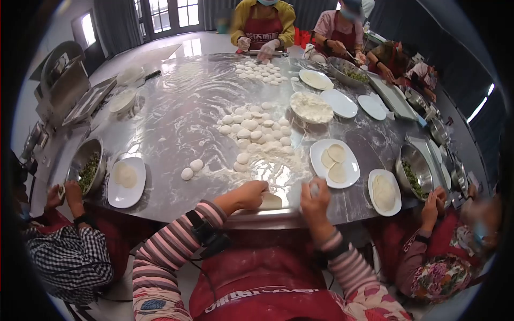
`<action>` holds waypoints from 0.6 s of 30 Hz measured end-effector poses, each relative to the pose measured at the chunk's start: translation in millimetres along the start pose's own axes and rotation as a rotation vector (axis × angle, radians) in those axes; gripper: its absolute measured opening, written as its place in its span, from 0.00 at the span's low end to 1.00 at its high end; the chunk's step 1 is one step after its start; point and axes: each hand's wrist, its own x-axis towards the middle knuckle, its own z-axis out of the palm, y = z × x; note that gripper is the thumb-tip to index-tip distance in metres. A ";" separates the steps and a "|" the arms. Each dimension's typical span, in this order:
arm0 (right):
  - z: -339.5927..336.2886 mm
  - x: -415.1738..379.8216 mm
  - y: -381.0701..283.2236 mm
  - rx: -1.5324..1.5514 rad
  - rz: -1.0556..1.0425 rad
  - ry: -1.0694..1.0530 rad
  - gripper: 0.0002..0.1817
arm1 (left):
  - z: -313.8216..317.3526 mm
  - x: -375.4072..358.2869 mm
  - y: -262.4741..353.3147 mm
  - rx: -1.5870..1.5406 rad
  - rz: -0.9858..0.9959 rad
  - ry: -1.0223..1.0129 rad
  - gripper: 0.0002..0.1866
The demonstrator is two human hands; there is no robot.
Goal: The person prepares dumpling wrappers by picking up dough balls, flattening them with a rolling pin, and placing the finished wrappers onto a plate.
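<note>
At the near edge of the steel table, my left hand (249,195) is closed, its fingers on the edge of a thin dough wrapper (271,201). To the right of the wrapper, my right hand (316,206) is wrapped round what looks like a short rolling pin (314,187); motion blur hides most of it. Beyond my hands, loose flour surrounds a pile of flattened dough pieces (251,128). Two dough pieces (191,169) lie apart on the left. A square white plate (348,174) with 3 rolled wrappers (336,155) stands just past my right hand.
A bowl of flour (311,107) stands beyond the plate. Steel bowls of green filling (88,170) sit at both sides, near plates of wrappers (127,176). Co-workers' hands (69,195) work at left and right. Across the table, a person in yellow sleeves (262,27) handles dough.
</note>
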 end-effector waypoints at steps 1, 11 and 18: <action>28.0 1.2 5.1 0.350 0.355 0.097 0.09 | 0.7 -1.7 2.7 0.015 0.001 -0.014 0.11; -7.8 -13.7 -5.6 0.441 0.341 0.064 0.12 | 4.4 17.7 2.8 0.021 0.007 0.102 0.10; -27.2 -20.2 -11.6 0.643 0.441 0.067 0.12 | -5.5 113.6 76.2 -0.675 -0.052 0.120 0.11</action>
